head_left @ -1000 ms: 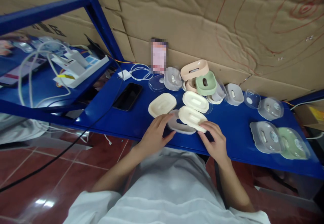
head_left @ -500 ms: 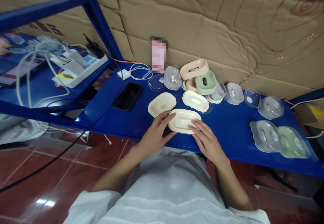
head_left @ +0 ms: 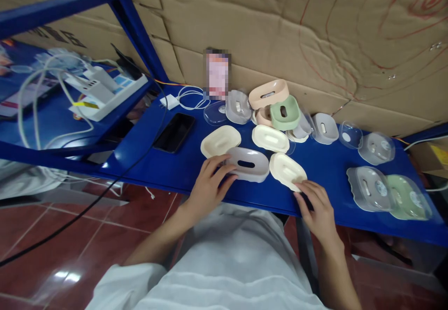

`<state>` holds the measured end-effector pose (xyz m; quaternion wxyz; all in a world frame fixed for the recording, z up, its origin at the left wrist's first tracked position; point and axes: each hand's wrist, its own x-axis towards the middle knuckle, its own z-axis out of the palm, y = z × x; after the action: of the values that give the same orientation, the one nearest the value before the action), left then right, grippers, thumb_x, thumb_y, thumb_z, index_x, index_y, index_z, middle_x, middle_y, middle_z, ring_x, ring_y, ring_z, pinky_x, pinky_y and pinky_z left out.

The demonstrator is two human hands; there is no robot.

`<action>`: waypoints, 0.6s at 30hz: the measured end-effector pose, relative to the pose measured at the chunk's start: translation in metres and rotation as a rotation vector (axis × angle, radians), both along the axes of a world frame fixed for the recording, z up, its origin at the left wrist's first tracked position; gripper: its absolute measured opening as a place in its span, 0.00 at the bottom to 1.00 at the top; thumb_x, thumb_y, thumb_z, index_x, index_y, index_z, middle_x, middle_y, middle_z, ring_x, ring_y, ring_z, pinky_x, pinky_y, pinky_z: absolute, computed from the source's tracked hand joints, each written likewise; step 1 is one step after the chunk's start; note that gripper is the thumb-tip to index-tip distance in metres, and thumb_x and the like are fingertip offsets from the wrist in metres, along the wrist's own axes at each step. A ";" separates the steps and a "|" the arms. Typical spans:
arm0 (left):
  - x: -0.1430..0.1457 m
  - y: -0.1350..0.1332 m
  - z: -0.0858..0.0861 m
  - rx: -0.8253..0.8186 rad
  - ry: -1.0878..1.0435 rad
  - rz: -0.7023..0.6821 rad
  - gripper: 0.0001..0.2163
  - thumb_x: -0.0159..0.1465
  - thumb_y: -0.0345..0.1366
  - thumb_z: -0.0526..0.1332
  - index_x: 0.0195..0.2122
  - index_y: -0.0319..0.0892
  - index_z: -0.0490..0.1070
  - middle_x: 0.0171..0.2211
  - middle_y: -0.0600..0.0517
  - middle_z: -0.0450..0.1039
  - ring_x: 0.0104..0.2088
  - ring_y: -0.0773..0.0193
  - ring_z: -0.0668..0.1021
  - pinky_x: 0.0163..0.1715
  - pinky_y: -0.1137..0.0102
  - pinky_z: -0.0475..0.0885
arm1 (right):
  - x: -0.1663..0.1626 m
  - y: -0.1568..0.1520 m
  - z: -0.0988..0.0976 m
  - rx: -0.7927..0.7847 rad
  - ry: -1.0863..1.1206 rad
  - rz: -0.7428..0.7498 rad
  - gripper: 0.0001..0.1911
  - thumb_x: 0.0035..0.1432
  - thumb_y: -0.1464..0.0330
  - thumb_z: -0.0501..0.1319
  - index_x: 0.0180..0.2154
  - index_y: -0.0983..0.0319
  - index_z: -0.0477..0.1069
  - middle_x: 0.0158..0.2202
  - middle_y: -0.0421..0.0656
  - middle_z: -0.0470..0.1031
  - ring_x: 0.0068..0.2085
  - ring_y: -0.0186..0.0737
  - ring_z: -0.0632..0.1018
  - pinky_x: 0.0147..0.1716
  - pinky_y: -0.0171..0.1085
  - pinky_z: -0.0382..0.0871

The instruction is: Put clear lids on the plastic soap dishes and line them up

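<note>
My left hand (head_left: 214, 179) grips the left end of a grey soap dish (head_left: 249, 172) with a dark oval slot in its floor. My right hand (head_left: 315, 202) pinches the near right end of a cream soap dish tray (head_left: 287, 170), which slants just right of the grey dish. A second cream tray (head_left: 221, 141) lies behind my left hand, and a third cream tray (head_left: 270, 138) sits behind the grey dish. Both hands are close to the front edge of the blue table (head_left: 168, 179).
A peach dish (head_left: 269, 94) and a green dish (head_left: 285, 113) are piled at the back. Clear-lidded soap dishes (head_left: 371, 188) stand on the right. A black phone (head_left: 174, 132), a white charger (head_left: 169, 102) and a propped, blurred screen (head_left: 217, 74) are on the left.
My right hand has moved right with the cream tray, which lay in front of both hands before. The grey soap dish now shows at that spot, in my left hand.
</note>
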<state>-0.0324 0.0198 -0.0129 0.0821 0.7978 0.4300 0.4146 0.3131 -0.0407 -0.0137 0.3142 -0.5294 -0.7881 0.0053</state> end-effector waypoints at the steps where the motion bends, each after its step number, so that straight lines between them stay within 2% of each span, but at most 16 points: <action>1: -0.001 0.000 0.003 0.024 -0.003 0.028 0.11 0.73 0.30 0.65 0.55 0.44 0.74 0.60 0.42 0.73 0.59 0.52 0.76 0.60 0.55 0.75 | -0.001 0.000 -0.001 -0.009 -0.008 0.009 0.19 0.72 0.71 0.64 0.61 0.54 0.74 0.54 0.46 0.81 0.56 0.51 0.80 0.57 0.54 0.75; 5: -0.007 -0.001 0.012 0.128 -0.027 0.136 0.11 0.71 0.28 0.67 0.53 0.44 0.74 0.58 0.42 0.75 0.57 0.51 0.76 0.57 0.56 0.75 | -0.011 0.010 -0.002 -0.035 -0.083 0.053 0.18 0.73 0.70 0.62 0.62 0.55 0.74 0.54 0.48 0.81 0.56 0.52 0.80 0.56 0.54 0.75; 8: -0.009 -0.003 0.014 0.141 -0.053 0.162 0.11 0.71 0.29 0.67 0.53 0.44 0.74 0.58 0.42 0.74 0.57 0.51 0.76 0.56 0.56 0.75 | -0.022 0.018 0.000 -0.073 -0.109 0.116 0.19 0.74 0.70 0.61 0.63 0.53 0.73 0.56 0.47 0.80 0.59 0.52 0.80 0.58 0.54 0.75; 12: 0.001 -0.006 0.007 0.087 -0.014 0.059 0.10 0.72 0.31 0.67 0.53 0.44 0.74 0.58 0.42 0.75 0.58 0.52 0.76 0.58 0.55 0.75 | -0.039 0.023 0.006 -0.084 -0.069 0.244 0.24 0.73 0.68 0.62 0.68 0.53 0.68 0.62 0.49 0.77 0.64 0.51 0.77 0.62 0.53 0.75; 15: 0.010 -0.006 0.000 0.044 0.072 -0.060 0.09 0.73 0.32 0.65 0.54 0.44 0.75 0.58 0.43 0.75 0.58 0.52 0.77 0.58 0.55 0.76 | -0.046 0.027 0.011 -0.013 0.001 0.202 0.29 0.72 0.67 0.65 0.70 0.53 0.64 0.64 0.50 0.75 0.66 0.53 0.76 0.63 0.55 0.75; 18: 0.013 -0.006 -0.005 0.044 0.130 -0.109 0.09 0.74 0.34 0.65 0.54 0.45 0.75 0.59 0.44 0.76 0.58 0.51 0.77 0.58 0.55 0.77 | -0.050 0.034 0.013 -0.020 -0.074 0.204 0.30 0.72 0.64 0.65 0.71 0.54 0.64 0.70 0.52 0.69 0.71 0.57 0.70 0.67 0.60 0.71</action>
<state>-0.0193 0.0138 -0.0175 0.0588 0.8468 0.3813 0.3661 0.2626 -0.0070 -0.0005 0.2771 -0.4493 -0.8489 0.0257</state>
